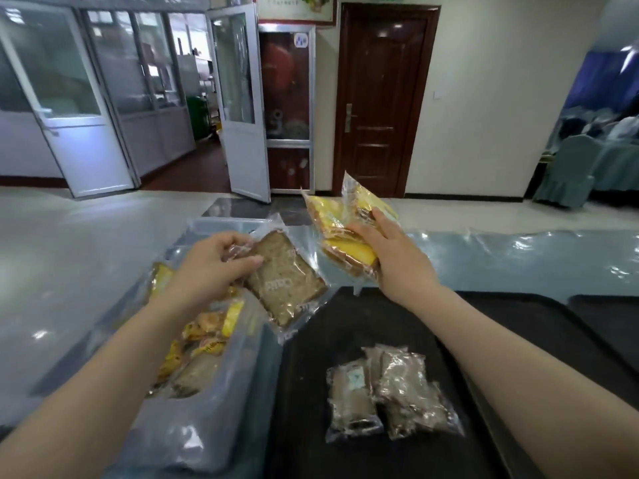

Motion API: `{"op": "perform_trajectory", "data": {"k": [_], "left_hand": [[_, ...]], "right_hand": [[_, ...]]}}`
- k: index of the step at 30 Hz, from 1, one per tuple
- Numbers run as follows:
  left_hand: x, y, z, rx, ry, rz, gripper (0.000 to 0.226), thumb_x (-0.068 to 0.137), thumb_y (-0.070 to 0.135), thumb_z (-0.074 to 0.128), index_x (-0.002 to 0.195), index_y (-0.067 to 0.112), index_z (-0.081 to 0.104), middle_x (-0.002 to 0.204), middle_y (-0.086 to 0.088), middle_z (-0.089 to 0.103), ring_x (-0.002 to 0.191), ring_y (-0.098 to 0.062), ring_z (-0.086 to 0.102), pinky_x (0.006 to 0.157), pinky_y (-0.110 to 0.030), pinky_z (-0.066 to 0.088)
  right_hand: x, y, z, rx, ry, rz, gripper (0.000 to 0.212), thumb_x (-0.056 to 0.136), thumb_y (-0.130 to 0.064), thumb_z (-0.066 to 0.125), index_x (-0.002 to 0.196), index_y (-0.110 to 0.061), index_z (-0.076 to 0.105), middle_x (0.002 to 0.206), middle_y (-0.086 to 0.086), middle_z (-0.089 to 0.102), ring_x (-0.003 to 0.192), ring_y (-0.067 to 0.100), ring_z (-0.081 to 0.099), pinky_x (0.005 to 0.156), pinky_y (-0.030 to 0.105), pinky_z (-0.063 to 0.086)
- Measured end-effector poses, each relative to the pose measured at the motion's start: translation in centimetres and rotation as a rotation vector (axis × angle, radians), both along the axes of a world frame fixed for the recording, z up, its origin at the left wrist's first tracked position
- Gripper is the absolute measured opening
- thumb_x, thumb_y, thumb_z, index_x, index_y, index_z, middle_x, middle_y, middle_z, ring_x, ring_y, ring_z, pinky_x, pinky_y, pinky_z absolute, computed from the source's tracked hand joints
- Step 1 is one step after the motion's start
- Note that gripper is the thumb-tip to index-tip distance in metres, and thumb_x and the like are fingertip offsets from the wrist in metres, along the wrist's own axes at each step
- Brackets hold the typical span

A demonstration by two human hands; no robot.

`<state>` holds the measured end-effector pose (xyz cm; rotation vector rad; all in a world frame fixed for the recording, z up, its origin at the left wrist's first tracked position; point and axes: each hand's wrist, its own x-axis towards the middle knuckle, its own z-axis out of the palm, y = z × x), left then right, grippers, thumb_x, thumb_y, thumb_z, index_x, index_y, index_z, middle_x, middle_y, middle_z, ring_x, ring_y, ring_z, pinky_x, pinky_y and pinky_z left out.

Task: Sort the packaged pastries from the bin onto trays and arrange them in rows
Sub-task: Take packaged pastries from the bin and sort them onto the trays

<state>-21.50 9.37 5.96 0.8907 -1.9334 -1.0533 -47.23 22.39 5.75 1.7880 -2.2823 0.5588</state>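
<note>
Nearest the camera, two bare forearms reached forward over a translucent bin (207, 426) on the left and a black tray (345, 323) on the right. On the tray lay two brown pastry packs (387, 392) side by side, touching, near its front; the rest of the tray behind and to their right was bare. A second dark tray (608, 326) sat just beside it at the right edge.

The left hand (211, 267) was over the bin, its fingers (242, 262) curled and pinching the clear wrapper of a brown bread pack (287, 285), which hung tilted across the bin's rim toward the black tray. White lettering on that wrapper showed reversed and could not be read. The right hand (394, 254) was raised beyond the tray's far edge, fingers curled round a bunch of yellow-wrapped packs (342, 236) fanned upward.

More yellow and brown packs (200, 347) were heaped inside the bin under the left forearm. The surface was covered by a shiny plastic sheet (518, 254). Behind stood a dark wooden door (380, 98) and open glass doors (238, 98).
</note>
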Motion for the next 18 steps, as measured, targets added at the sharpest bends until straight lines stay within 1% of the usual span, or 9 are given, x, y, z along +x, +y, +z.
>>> {"op": "perform_trajectory", "data": {"k": [2, 4, 6, 8, 11, 13, 15, 17, 18], "left_hand": [[-3.9, 2.3, -1.1, 0.044, 0.016, 0.016, 0.017, 0.078, 0.020, 0.075, 0.086, 0.032, 0.067, 0.088, 0.007, 0.068, 0.068, -0.001, 0.064, 0.052, -0.013, 0.047], [-7.9, 4.4, -2.6, 0.109, 0.023, 0.026, 0.018, 0.080, 0.017, 0.073, 0.093, 0.026, 0.066, 0.094, 0.001, 0.068, 0.071, -0.008, 0.064, 0.056, -0.021, 0.052], [-11.7, 6.5, -4.5, 0.182, 0.029, 0.035, 0.019, 0.081, 0.016, 0.072, 0.098, 0.022, 0.065, 0.095, -0.002, 0.070, 0.079, -0.013, 0.066, 0.066, -0.029, 0.055], [-14.9, 8.3, -6.8, 0.228, 0.006, 0.054, 0.017, 0.080, 0.019, 0.073, 0.095, 0.024, 0.066, 0.091, 0.003, 0.071, 0.080, -0.013, 0.066, 0.069, -0.030, 0.054], [-18.6, 10.9, -10.7, 0.322, -0.066, 0.056, 0.014, 0.079, 0.024, 0.074, 0.088, 0.031, 0.067, 0.081, 0.006, 0.072, 0.071, -0.011, 0.067, 0.062, -0.030, 0.051], [-20.5, 12.2, -13.1, 0.403, -0.091, 0.052, 0.012, 0.079, 0.024, 0.074, 0.088, 0.029, 0.068, 0.080, 0.004, 0.073, 0.070, -0.013, 0.068, 0.058, -0.029, 0.049], [-22.0, 13.4, -15.0, 0.461, -0.131, 0.080, 0.015, 0.080, 0.026, 0.073, 0.093, 0.026, 0.068, 0.083, 0.003, 0.073, 0.073, -0.015, 0.070, 0.058, -0.027, 0.050], [-23.3, 14.5, -16.4, 0.496, -0.190, 0.116, 0.018, 0.080, 0.029, 0.072, 0.097, 0.026, 0.066, 0.087, 0.003, 0.073, 0.074, -0.012, 0.070, 0.055, -0.024, 0.051], [-23.9, 14.8, -16.9, 0.504, -0.229, 0.135, 0.020, 0.080, 0.030, 0.072, 0.099, 0.026, 0.065, 0.089, 0.002, 0.072, 0.076, -0.012, 0.069, 0.057, -0.025, 0.053]], "right_hand": [[-4.2, 2.7, -1.3, 0.026, 0.003, 0.007, 0.083, 0.084, -0.025, 0.071, 0.144, -0.048, 0.019, 0.161, -0.007, -0.001, 0.146, 0.029, 0.016, 0.097, 0.048, 0.045], [-8.5, 5.5, -2.7, 0.056, -0.012, 0.013, 0.085, 0.083, -0.025, 0.073, 0.144, -0.048, 0.018, 0.161, -0.006, 0.000, 0.145, 0.029, 0.017, 0.100, 0.049, 0.044], [-12.5, 8.3, -4.4, 0.095, -0.022, 0.002, 0.084, 0.084, -0.025, 0.071, 0.145, -0.047, 0.018, 0.161, -0.005, 0.001, 0.145, 0.029, 0.018, 0.101, 0.048, 0.044], [-16.3, 10.9, -6.1, 0.126, -0.048, -0.017, 0.082, 0.085, -0.023, 0.070, 0.145, -0.046, 0.019, 0.161, -0.006, 0.002, 0.144, 0.028, 0.022, 0.096, 0.046, 0.048], [-21.2, 14.1, -9.1, 0.192, -0.095, -0.047, 0.080, 0.086, -0.019, 0.067, 0.144, -0.046, 0.021, 0.161, -0.008, 0.004, 0.141, 0.027, 0.028, 0.087, 0.044, 0.052], [-23.9, 15.8, -11.3, 0.243, -0.119, -0.081, 0.079, 0.086, -0.017, 0.066, 0.144, -0.048, 0.021, 0.161, -0.009, 0.004, 0.141, 0.028, 0.028, 0.085, 0.045, 0.051], [-25.8, 17.3, -13.5, 0.298, -0.155, -0.121, 0.078, 0.087, -0.017, 0.063, 0.143, -0.049, 0.020, 0.161, -0.008, 0.004, 0.142, 0.028, 0.025, 0.088, 0.049, 0.050], [-27.3, 18.4, -15.7, 0.332, -0.192, -0.142, 0.078, 0.088, -0.018, 0.062, 0.143, -0.050, 0.017, 0.161, -0.007, 0.003, 0.144, 0.029, 0.021, 0.093, 0.051, 0.048], [-27.9, 18.9, -16.7, 0.347, -0.209, -0.146, 0.078, 0.089, -0.020, 0.062, 0.143, -0.050, 0.016, 0.161, -0.007, 0.001, 0.145, 0.030, 0.018, 0.096, 0.052, 0.047]]}}
